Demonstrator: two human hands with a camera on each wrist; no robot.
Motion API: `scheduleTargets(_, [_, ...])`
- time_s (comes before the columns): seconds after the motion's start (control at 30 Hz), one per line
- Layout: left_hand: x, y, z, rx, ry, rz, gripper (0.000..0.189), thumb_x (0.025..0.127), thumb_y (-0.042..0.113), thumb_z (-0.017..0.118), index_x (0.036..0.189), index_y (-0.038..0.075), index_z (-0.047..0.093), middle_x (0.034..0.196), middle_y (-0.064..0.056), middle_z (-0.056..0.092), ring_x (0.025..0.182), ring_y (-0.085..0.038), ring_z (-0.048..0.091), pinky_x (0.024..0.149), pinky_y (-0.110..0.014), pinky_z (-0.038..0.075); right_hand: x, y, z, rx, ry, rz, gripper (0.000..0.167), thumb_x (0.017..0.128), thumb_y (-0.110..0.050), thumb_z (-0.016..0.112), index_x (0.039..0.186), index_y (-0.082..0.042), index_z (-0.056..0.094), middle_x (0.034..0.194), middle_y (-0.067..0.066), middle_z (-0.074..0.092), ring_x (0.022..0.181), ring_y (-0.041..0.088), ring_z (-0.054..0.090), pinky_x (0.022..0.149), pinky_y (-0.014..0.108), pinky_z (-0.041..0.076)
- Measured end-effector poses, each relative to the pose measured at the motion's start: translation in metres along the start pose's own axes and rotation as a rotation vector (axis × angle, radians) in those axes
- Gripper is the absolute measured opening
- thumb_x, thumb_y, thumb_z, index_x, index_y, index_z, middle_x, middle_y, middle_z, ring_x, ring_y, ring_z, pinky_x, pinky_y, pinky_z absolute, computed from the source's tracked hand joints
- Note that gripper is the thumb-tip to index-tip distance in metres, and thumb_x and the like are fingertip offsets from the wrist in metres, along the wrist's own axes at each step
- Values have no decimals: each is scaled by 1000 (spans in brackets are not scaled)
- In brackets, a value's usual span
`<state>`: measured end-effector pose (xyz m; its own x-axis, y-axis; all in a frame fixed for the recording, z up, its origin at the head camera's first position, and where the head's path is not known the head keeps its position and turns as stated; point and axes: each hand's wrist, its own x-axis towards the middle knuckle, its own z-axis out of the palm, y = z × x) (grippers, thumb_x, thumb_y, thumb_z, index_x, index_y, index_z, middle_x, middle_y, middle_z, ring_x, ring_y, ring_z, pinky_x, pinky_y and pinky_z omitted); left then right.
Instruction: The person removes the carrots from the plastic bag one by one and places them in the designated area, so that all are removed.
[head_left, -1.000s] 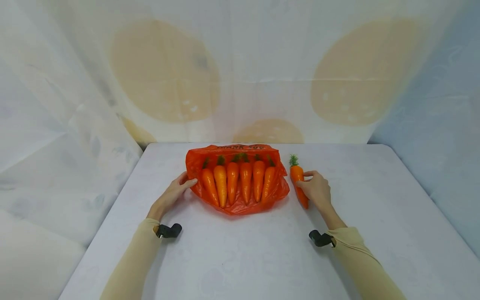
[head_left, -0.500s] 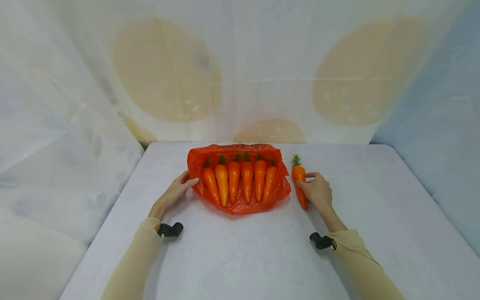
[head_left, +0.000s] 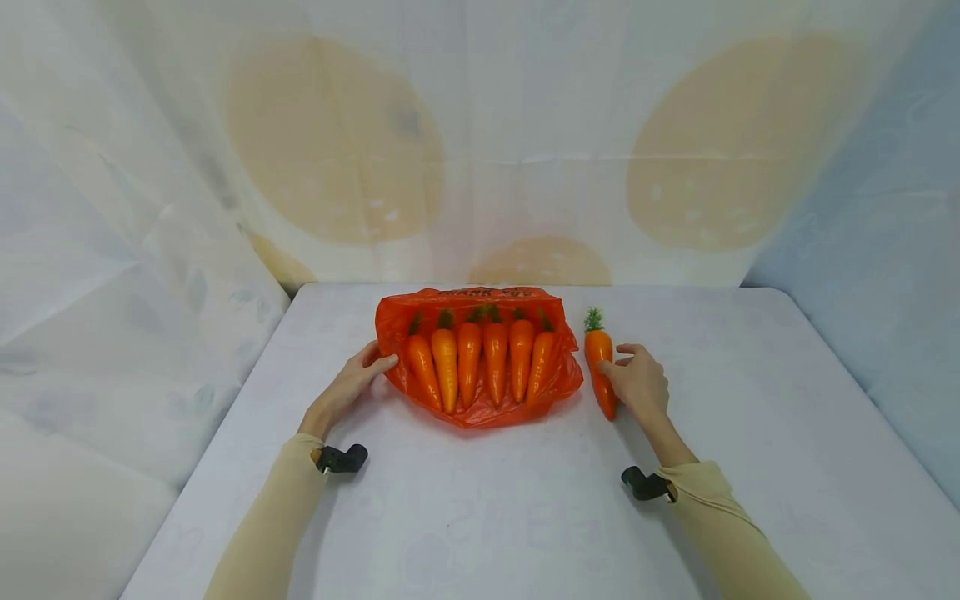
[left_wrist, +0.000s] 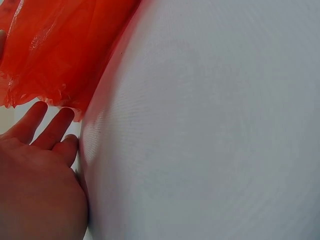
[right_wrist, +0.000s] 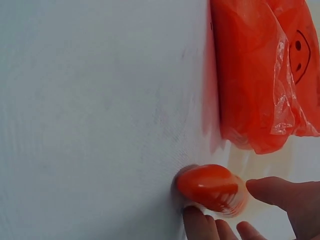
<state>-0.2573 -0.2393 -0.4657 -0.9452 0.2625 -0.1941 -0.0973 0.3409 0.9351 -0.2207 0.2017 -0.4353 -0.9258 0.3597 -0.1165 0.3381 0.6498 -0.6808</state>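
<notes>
An orange-red plastic bag (head_left: 468,423) lies on the table with several carrots (head_left: 469,358) in a row on it, green tops pointing away. My left hand (head_left: 348,387) is at the bag's left side, its thumb over the edge. In the left wrist view its fingers (left_wrist: 57,127) are fairly straight beside the crumpled plastic. A single carrot (head_left: 602,387) lies on the table right of the bag. Around it my right hand (head_left: 637,385) is spread, thumb (right_wrist: 267,190) by one side, fingertips close to the other. Whether the thumb touches it I cannot tell.
The white-covered table (head_left: 480,517) runs up to a pale patterned cloth backdrop (head_left: 532,125). Cloth also hangs at the left and right. Small black wrist cameras sit at both sleeves. Dark printed lettering shows along the bag's far edge.
My right index finger has come away from the single carrot and the right hand has shifted slightly right. The left hand and the bag stay about where they were.
</notes>
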Motion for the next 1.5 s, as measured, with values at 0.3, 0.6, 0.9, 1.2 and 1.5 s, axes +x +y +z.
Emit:
scheduleTargets(0.3, [1,0,0,1,5,-10,79,95,56,55,159,25,21,162,-3,25,149,-30,17,116,-68,8,-1,-3,-9,51,86,-39,52,95,-28,59,140,-5,49,125,22,62,100,37,63,83,47,55])
scheduleTargets(0.6, [-1,2,2,-4,18,-8,80,94,55,57,158,21,22,161,-5,27,147,-31,22,118,-64,11,-8,-11,-18,85,98,-106,51,97,-28,58,140,-5,49,127,23,61,100,38,64,83,47,56])
scheduleTargets(0.9, [1,0,1,6,15,-14,82,94,56,56,159,21,21,162,-6,26,148,-31,20,117,-66,11,-17,-27,-23,117,84,-199,49,96,-33,61,138,-8,53,125,20,64,99,38,64,83,47,54])
scheduleTargets(1.2, [0,0,1,0,20,-10,81,94,55,57,158,22,21,162,-5,26,148,-31,19,117,-66,9,-24,-40,-18,318,94,-334,43,95,-23,65,133,-6,57,126,17,63,112,34,60,93,46,52])
scheduleTargets(1.5, [-2,2,2,3,18,7,76,96,54,55,158,24,23,161,-4,27,147,-30,20,117,-66,9,-38,-61,-9,409,67,-448,36,95,-20,65,128,-7,60,121,13,65,104,30,64,92,44,54])
